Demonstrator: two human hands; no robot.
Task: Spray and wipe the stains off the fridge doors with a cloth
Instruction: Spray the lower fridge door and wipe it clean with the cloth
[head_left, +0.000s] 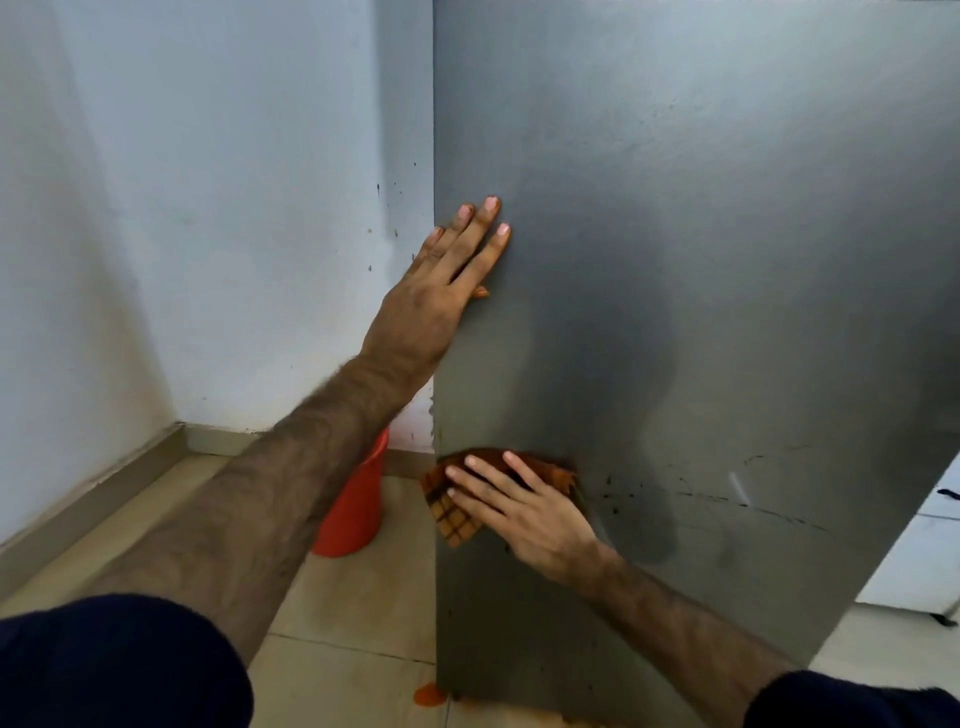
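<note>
Two bare hands press against a grey fridge door (701, 260) that fills the right side of the view. The left hand (441, 291) lies flat near the door's left edge, fingers spread wide and straight, holding nothing. Lower down, the right hand (524, 514) spreads its fingers over an orange checked cloth (452, 512), pinning it flat against the metal close to the same edge; the fingers are extended rather than curled around the fabric. Dark specks and thin streaks (691, 496) mark the door just to the right of the cloth. Beside the fridge, an orange-red bucket (353, 514) stands on the tiled floor (343, 613) near a pale wall (208, 208), partly hidden by the left forearm. Dark sleeves cover both upper arms.
</note>
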